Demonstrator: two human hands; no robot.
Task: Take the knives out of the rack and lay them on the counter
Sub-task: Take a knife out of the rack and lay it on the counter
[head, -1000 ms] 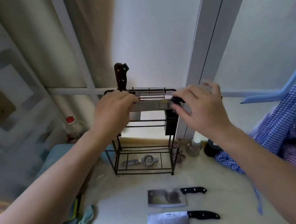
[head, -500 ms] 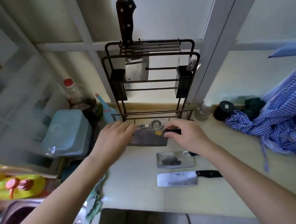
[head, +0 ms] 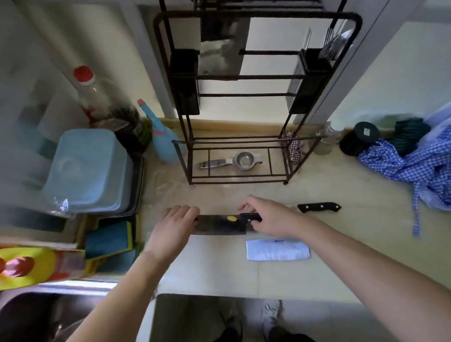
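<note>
A dark cleaver [head: 220,224] with a yellow sticker lies flat, low over the counter [head: 357,247], in front of the black wire knife rack [head: 239,77]. My right hand [head: 273,218] grips its black handle. My left hand [head: 175,227] holds the far end of the blade. Two more knives lie beside it: one shows only its black handle [head: 319,207], and one shows a bright blade [head: 278,253] with the handle hidden under my right arm. A last knife's blade [head: 221,55] still hangs in the rack's upper slots.
A metal squeezer [head: 234,161] lies on the rack's bottom shelf, with forks [head: 333,43] in its right holder. A blue tub [head: 85,170], a red-capped bottle [head: 87,81] and a spray bottle [head: 160,138] stand left. Blue checked cloth [head: 432,161] lies right; the sink [head: 30,331] is lower left.
Both hands have carried the dark cleaver from the top of the rack down to the counter in front of it. The view has tilted downward.
</note>
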